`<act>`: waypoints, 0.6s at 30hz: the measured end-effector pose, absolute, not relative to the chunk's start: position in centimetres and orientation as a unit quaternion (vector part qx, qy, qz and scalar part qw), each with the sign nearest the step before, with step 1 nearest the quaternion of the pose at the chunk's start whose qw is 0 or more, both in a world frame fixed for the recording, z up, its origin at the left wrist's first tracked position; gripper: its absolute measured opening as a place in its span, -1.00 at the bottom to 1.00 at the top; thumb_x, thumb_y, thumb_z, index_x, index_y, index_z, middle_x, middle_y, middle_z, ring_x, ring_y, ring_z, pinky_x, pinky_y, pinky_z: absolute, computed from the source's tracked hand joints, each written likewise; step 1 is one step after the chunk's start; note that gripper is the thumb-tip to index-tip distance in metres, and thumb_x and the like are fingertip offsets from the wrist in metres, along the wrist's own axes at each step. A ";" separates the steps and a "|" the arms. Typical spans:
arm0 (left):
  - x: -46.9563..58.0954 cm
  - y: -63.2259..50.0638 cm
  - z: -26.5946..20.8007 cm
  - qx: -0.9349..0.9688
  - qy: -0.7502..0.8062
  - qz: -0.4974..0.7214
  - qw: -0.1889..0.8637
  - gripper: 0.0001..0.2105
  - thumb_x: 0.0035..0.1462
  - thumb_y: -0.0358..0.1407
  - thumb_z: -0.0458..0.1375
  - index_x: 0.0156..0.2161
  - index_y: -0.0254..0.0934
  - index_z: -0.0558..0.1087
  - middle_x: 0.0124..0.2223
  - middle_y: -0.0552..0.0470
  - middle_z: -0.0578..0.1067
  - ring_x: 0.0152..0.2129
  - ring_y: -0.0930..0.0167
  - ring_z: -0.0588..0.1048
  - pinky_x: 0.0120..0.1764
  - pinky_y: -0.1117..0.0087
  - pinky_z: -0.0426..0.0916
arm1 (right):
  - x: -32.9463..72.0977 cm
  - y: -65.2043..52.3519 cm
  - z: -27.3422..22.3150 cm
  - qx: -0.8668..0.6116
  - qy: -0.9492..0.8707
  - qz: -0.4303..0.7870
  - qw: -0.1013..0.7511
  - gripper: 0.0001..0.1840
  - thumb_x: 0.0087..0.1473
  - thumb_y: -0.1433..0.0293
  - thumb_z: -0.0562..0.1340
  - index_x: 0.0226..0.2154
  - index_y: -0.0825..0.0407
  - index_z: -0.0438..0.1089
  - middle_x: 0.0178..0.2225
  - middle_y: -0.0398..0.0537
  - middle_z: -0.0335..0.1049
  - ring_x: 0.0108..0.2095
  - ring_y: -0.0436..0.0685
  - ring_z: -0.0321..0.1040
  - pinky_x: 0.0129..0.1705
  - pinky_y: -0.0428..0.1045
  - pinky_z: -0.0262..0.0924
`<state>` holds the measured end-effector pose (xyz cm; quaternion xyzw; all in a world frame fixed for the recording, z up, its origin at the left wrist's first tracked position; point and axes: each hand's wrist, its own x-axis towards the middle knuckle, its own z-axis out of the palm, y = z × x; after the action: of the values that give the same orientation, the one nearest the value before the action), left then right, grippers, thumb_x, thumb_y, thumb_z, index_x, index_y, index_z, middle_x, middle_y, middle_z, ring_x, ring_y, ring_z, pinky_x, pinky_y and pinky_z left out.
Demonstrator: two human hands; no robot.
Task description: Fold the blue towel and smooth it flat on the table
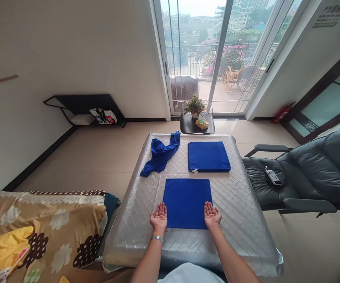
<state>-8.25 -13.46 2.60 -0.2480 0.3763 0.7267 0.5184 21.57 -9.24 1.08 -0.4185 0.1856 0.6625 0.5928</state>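
A flat blue cloth point(187, 202) lies spread in a near-square on the silver quilted table cover. At its left edge is my left hand point(158, 217), palm up with fingers stretched out. My right hand point(212, 215) is also palm up and open, over the cloth's right edge. Neither hand holds anything. Whether the backs of my hands touch the cloth, I cannot tell. Behind it on the right sits a neat stack of folded blue cloths point(209, 156) with a small white tag at its front edge. A crumpled blue cloth point(161, 154) lies at the far left.
The table point(137, 232) has a silver cover. To the right stands a grey armchair point(311, 165) holding a power strip point(272, 177). A bed point(69, 220) adjoins on the left. Beyond the table, a black chair point(184, 126) bears a potted plant point(195, 106) and a yellow packet point(202, 124).
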 end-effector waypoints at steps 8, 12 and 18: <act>-7.9 -13.2 3.3 -0.256 0.385 0.726 0.509 -0.63 0.13 -0.39 0.01 0.02 -0.34 0.48 -0.06 -0.17 0.59 -0.09 0.32 0.58 -0.08 0.31 0.51 | 21.3 -6.0 1.8 -0.388 0.167 0.652 0.629 -0.58 0.00 0.38 0.04 -0.13 0.08 0.46 -0.06 0.04 0.55 0.03 0.09 0.45 0.04 0.08 0.38; -5.7 -12.2 3.9 -0.249 0.382 0.709 0.538 -0.66 0.15 -0.38 0.00 -0.03 -0.33 0.51 -0.16 -0.13 0.62 -0.16 0.35 0.61 -0.10 0.34 0.51 | 21.0 -4.3 0.8 -0.405 0.173 0.646 0.623 -0.56 -0.06 0.42 0.03 -0.14 0.08 0.45 -0.09 0.04 0.56 -0.04 0.08 0.49 0.00 0.07 0.41; 3.4 -7.5 4.0 -0.220 0.338 0.644 0.651 -0.68 0.15 -0.34 0.07 -0.05 -0.38 0.53 -0.07 -0.25 0.60 -0.09 0.24 0.58 -0.04 0.22 0.48 | 20.8 -4.1 -0.7 -0.428 0.177 0.638 0.614 -0.56 -0.09 0.45 0.02 -0.17 0.08 0.45 -0.14 0.02 0.58 -0.10 0.05 0.52 -0.05 0.01 0.42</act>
<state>3.40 -7.46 4.02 -0.2198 0.3377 0.6436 0.6507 20.85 -4.07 -0.67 -0.4282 0.1775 0.6384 0.6145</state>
